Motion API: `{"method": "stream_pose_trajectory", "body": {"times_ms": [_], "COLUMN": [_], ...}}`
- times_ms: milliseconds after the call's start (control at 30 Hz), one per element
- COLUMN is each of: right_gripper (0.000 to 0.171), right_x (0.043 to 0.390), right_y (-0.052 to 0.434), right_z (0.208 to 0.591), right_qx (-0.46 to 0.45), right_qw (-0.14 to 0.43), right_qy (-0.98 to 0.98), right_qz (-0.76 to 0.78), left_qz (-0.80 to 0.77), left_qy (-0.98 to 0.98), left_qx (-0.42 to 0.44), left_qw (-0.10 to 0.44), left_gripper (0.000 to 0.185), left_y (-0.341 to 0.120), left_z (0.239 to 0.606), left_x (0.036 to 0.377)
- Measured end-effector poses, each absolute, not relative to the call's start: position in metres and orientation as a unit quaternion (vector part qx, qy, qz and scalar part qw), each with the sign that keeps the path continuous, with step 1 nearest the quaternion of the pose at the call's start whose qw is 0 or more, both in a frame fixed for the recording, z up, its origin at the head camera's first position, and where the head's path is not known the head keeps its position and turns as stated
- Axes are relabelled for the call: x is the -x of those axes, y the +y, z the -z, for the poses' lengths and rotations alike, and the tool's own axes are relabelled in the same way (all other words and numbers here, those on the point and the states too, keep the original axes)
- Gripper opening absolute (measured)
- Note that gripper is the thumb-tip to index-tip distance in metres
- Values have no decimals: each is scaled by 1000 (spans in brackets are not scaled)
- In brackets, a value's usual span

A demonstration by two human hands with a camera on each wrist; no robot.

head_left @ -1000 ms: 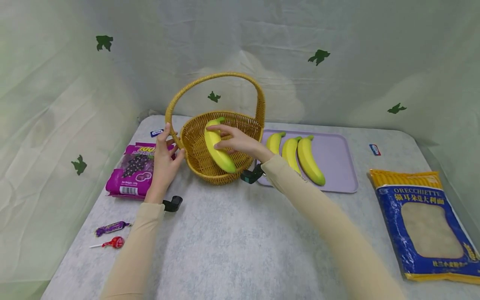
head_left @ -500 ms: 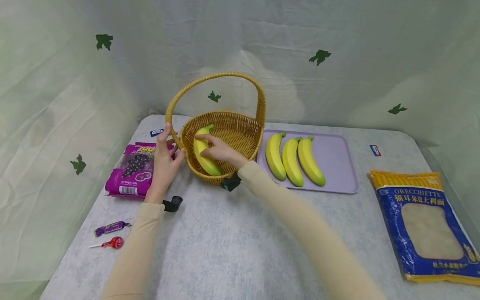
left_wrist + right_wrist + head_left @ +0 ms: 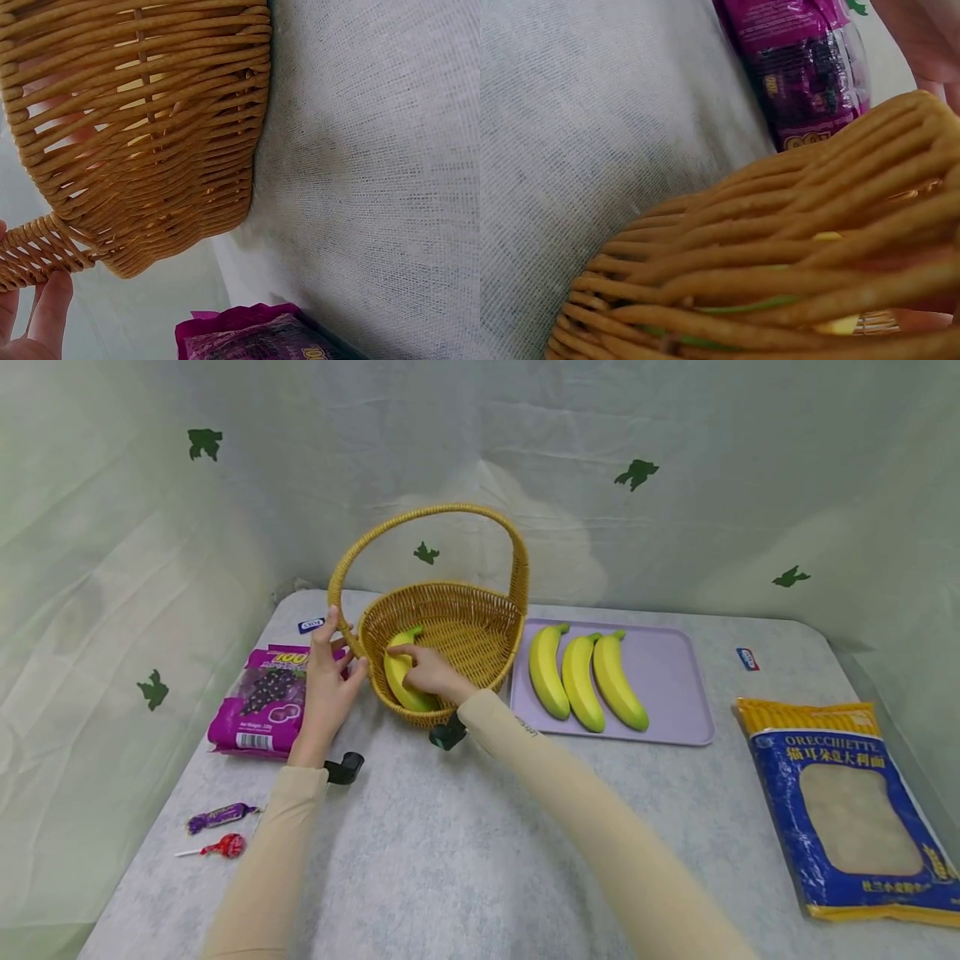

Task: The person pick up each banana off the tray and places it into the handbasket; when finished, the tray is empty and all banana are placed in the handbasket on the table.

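Observation:
A wicker basket with a tall handle stands at the middle back of the table. My right hand reaches inside it and holds a yellow-green banana low against the left inner wall. My left hand pinches the base of the handle at the basket's left side, with the thumb on the rim. In the left wrist view the basket's weave fills the top and my fingertips touch the handle. The right wrist view shows the basket wall up close; the banana is barely visible through it.
A lilac tray right of the basket carries three bananas. A purple grape-candy bag lies left of the basket. A blue and yellow pasta bag sits at the right edge. A wrapped sweet and a lollipop lie near the front left.
My right hand has carried the banana from above the basket's front rim down and to the left, into the basket. My left hand has stayed on the handle.

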State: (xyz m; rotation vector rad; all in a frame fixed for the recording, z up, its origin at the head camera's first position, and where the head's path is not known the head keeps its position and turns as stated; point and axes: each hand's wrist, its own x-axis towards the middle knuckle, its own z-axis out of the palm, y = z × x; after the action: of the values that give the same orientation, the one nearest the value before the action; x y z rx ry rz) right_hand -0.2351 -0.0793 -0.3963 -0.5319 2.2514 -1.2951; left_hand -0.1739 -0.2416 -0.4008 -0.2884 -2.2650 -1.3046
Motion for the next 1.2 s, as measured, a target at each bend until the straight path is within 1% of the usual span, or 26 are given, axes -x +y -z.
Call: {"method": "stream_pose_trajectory", "body": {"times_ms": [200, 400, 500, 567, 733, 867, 1000, 1200], "right_gripper": [56, 50, 48, 47, 46, 46, 48, 49], "right_x": [235, 236, 238, 239, 242, 248, 253, 260], "right_y": [-70, -48, -33, -21, 20, 60, 102, 163], "right_z": [392, 381, 376, 372, 369, 373, 377, 390], "right_qx": [189, 202, 217, 234, 273, 278, 249, 178], "right_qw": [257, 252, 248, 243, 229, 222, 213, 185], "right_qy": [808, 779, 752, 734, 704, 703, 712, 737], "right_qz": [495, 537, 571, 590, 614, 616, 621, 625], "left_qz": [487, 494, 498, 499, 493, 490, 487, 494], "left_qy": [-828, -829, -825, -823, -820, -821, -824, -821], "left_qx": [112, 99, 102, 110, 127, 128, 123, 120], "left_qw": [253, 243, 245, 249, 260, 262, 261, 260], "left_gripper": [82, 81, 80, 80, 81, 80, 80, 81], "left_y": [-240, -240, -240, -236, -222, -221, -221, -233], "left_z": [401, 400, 401, 394, 374, 373, 373, 393], "left_x": [174, 173, 174, 169, 156, 155, 156, 169]}}
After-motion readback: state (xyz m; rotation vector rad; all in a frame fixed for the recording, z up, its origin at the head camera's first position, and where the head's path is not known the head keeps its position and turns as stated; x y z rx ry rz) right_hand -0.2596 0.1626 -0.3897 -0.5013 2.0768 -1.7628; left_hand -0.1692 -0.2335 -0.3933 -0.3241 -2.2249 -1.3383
